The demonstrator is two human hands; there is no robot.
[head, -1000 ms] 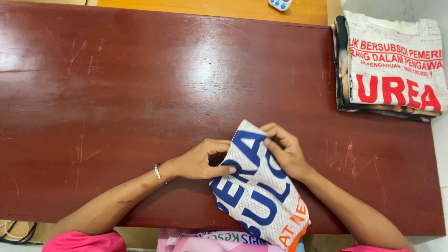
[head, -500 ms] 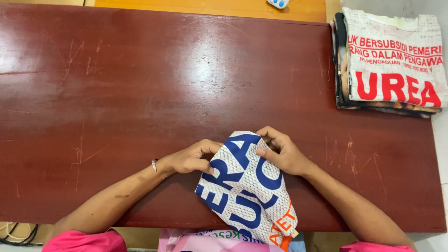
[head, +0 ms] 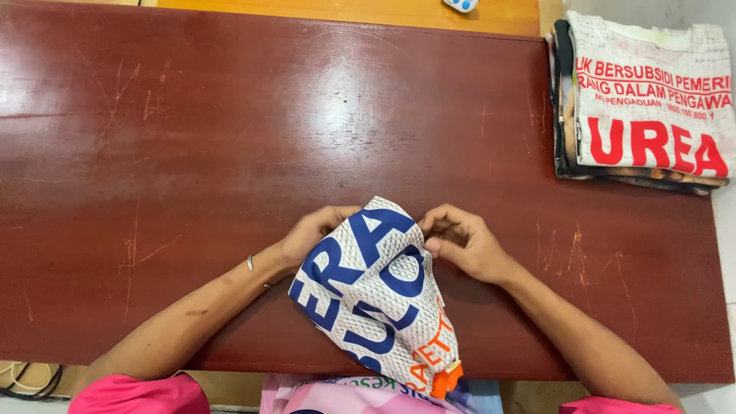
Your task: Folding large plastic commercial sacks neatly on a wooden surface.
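Woven white sack (head: 376,295) with blue and orange lettering lies bunched at the bench's (head: 192,153) near edge, its top corners pinched by left hand (head: 307,238) and right hand (head: 460,244), fingers closed on it. Slick, coarse mesh weave could slip from either pinch and sag crooked. Farther right sits a folded stack of sacks (head: 640,107).

Both hands pinch a woven cloth sack (head: 376,295), its surface coarse and netted-looking, matt white under blue and orange print. Beneath the grip, the table (head: 230,138) is dark red wood, glossy, scuffed with pale scratches. Far off to the right of the grip, a stack of folded cloth (head: 644,107) looks rough and faded, also matt.
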